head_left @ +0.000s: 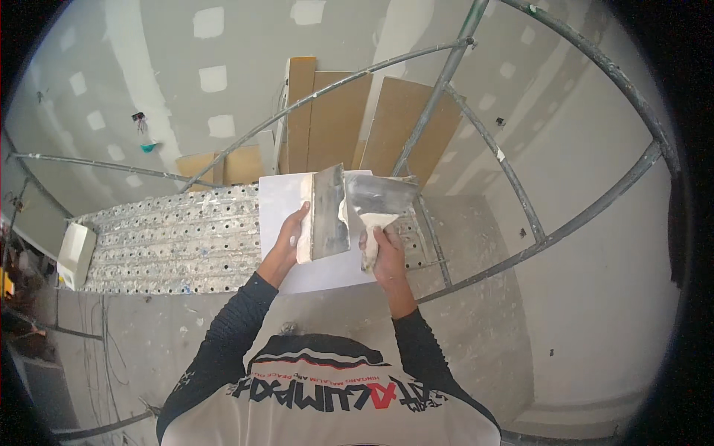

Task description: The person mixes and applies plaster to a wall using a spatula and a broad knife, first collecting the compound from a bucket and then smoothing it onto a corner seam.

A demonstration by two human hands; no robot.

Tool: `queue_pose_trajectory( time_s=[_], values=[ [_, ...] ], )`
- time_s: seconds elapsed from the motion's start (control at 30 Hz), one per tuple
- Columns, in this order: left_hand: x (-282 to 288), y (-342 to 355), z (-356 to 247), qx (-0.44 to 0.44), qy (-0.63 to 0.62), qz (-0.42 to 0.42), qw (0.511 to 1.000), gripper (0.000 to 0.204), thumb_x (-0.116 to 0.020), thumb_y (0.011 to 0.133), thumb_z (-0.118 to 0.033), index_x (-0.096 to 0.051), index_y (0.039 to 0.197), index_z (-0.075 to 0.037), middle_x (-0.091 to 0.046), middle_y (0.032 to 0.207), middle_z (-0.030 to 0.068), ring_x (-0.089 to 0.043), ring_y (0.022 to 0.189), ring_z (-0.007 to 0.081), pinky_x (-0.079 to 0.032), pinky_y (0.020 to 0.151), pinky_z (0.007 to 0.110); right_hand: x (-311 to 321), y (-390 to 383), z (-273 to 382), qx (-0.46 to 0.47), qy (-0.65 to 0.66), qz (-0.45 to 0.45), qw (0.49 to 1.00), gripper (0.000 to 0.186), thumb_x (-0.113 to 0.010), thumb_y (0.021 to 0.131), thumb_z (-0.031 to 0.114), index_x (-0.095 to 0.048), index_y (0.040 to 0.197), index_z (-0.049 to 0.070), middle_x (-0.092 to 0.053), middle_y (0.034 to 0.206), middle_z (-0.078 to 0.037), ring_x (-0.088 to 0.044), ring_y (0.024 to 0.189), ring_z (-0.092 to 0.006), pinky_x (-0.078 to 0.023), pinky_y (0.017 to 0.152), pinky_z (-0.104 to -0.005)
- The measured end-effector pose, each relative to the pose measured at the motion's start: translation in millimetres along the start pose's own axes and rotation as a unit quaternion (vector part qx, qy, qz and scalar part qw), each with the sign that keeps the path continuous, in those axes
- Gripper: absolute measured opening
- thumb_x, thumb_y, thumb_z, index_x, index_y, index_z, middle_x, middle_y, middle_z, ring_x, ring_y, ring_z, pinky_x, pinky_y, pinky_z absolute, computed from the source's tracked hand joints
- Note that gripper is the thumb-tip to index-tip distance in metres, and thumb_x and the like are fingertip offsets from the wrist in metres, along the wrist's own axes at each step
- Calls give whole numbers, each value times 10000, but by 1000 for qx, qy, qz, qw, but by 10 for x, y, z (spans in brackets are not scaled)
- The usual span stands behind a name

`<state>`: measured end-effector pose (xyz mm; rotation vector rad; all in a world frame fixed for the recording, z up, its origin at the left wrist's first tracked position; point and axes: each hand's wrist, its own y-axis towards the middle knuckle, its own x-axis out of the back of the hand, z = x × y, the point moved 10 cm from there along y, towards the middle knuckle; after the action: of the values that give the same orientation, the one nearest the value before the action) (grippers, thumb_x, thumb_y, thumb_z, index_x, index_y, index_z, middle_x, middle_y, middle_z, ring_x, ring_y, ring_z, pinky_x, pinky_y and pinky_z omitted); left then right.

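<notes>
My left hand (288, 241) grips a wide steel plastering blade (329, 223) along its whitish back edge, holding it nearly upright. My right hand (387, 253) is closed round the plaster-smeared handle of a second wide putty knife (381, 192). This knife's blade is beside or against the left blade, with white compound near the handle and between the two. Both tools are above a white sheet (285, 271) lying on a perforated metal scaffold plank (156, 238).
Grey scaffold tubes (599, 201) curve across the right and top. A white plastic container (76, 254) sits at the plank's left end. Brown boards (332, 111) stand behind, near the patched drywall (134, 44). A concrete floor (483, 334) and dangling cables (104, 349) lie below.
</notes>
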<state>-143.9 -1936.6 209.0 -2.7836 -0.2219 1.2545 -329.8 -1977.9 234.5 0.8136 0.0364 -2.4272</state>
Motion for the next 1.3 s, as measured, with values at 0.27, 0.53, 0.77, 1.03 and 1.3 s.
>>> queue_pose_trajectory(
  time_s=[0.27,0.53,0.77,1.03,1.3],
  values=[
    [-33,8,121,37,-34,12,999,475,-420,1029,-349,-459,1336,12,-620,1159,190,-650,1021,280,-531,921,403,-678,-261,473,361,-475,28,802,485,-567,822,-128,-603,1282,22,-502,1172,-139,-545,1095,-278,-434,962,-315],
    [190,-411,-976,-204,128,-114,964,421,-471,1027,-282,-469,1328,12,-599,1191,140,-627,1010,207,-519,890,362,541,-406,172,137,-409,-89,898,243,-579,935,96,-573,1146,-26,-618,897,-86,-598,789,-185,-477,731,-301],
    [101,-838,-1294,-401,289,-179,851,460,-446,1041,-296,-442,1333,60,-578,1224,150,-536,1112,188,-403,985,321,-164,-1070,-212,-162,-50,-24,985,230,-539,967,97,-578,1134,-57,-628,785,-101,-592,645,-150,-484,588,-273],
    [-90,-996,-980,-378,351,-177,838,449,-447,1037,-266,-439,1321,81,-587,1203,173,-552,1097,209,-414,976,331,-181,-898,-463,-195,-48,0,980,184,-543,965,116,-593,1040,-45,-570,706,-57,-535,588,-135,-425,545,-264],
    [-82,-1250,-896,-388,353,-165,835,388,-444,1022,-176,-449,1305,90,-607,1174,169,-560,1072,201,-423,947,324,-400,-742,-477,-236,-11,23,971,209,-545,963,119,-581,1078,-52,-554,735,-73,-530,616,-137,-422,550,-250]
  ],
)
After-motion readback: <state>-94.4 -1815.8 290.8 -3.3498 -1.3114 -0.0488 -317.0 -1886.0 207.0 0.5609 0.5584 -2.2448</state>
